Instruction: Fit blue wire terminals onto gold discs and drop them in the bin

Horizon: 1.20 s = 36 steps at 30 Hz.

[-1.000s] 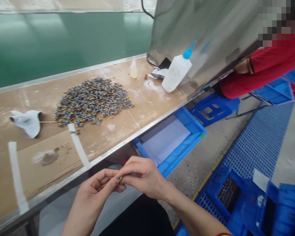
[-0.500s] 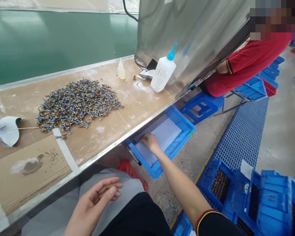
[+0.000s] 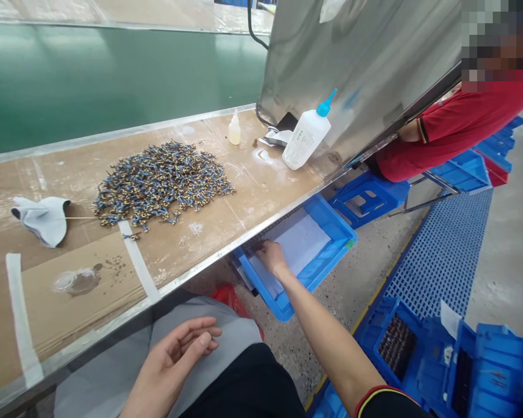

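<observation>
My right hand (image 3: 272, 257) reaches into a blue plastic bin (image 3: 350, 238) tucked under the table edge. Its fingertips are bent together at a row of small dark parts (image 3: 255, 242) along the bin's left side; what they pinch is too small to make out. White paper (image 3: 305, 235) lines the bin floor. Over my lap, my left hand (image 3: 178, 354) hovers palm inward, loosely curled, thumb apart, with nothing visible in it. On the table lies a heap of small blue and brass-coloured parts (image 3: 161, 183).
A large white bottle with a blue nozzle (image 3: 307, 139) and a small dropper bottle (image 3: 234, 130) stand near a metal panel (image 3: 357, 64). At left are a white cloth (image 3: 47, 220) and a shallow clear dish (image 3: 76, 281). A co-worker in red (image 3: 457, 133) sits at right; blue bins (image 3: 496, 371) fill the lower right.
The view has shifted, so the table and bin appear farther right. My right hand stays at the same row of parts in the bin; my left hand keeps its pose.
</observation>
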{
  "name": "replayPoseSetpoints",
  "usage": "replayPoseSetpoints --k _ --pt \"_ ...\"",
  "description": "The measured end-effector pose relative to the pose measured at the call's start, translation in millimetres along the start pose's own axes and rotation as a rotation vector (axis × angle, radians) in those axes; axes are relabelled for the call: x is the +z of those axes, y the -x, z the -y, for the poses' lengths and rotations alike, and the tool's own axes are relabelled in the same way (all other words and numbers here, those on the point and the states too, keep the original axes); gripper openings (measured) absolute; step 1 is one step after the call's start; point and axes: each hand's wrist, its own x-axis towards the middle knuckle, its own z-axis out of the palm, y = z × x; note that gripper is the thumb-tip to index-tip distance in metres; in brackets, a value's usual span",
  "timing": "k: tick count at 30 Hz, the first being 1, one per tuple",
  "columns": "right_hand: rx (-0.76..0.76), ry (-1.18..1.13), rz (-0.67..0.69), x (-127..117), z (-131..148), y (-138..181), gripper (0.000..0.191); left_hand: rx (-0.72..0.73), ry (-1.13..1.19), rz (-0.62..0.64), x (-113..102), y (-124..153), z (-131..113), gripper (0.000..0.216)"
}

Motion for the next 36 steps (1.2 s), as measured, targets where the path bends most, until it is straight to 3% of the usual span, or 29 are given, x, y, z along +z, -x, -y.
replayPoseSetpoints --k 7,11,14,16,18,21,24,27,31,36 --pt "-0.051 -0.100 -0.099 -5.8 11.6 8.0 0.030 0.024 0.047 -0.009 -6.8 -0.6 8.8 0.056" --pt "-0.144 -0.230 -0.300 -33.9 28.9 43.7 0.039 0.046 0.130 -0.008 -16.2 -1.8 25.9 0.056" --pt "-0.201 -0.342 -0.521 -62.6 58.5 76.5 0.046 0.061 0.179 -0.012 -22.8 -3.0 36.1 0.056" --pt "-0.314 -0.416 -0.576 -77.8 93.0 89.9 0.040 0.073 0.207 -0.006 -25.9 -3.4 39.7 0.054" --pt "-0.515 -0.444 -0.466 -84.4 137.7 91.5 0.028 0.093 0.226 0.011 -28.4 -2.4 40.6 0.051" --pt "-0.776 -0.259 -0.164 -76.8 205.6 73.9 0.017 0.134 0.221 0.046 -34.9 3.7 38.5 0.048" --pt "-0.846 0.043 -0.082 -58.1 251.7 49.9 0.017 0.164 0.202 0.002 -49.0 16.0 38.5 0.047" --pt "-0.811 0.250 -0.107 -43.1 271.6 37.4 0.013 0.163 0.195 -0.128 -69.5 32.2 47.0 0.051" --pt "-0.795 0.352 -0.073 -40.7 278.2 39.2 0.013 0.121 0.179 -0.286 -101.2 58.4 70.9 0.058" --pt "-0.809 0.421 -0.017 -49.0 281.7 42.7 0.010 0.090 0.121 -0.603 -161.8 104.2 99.1 0.053"
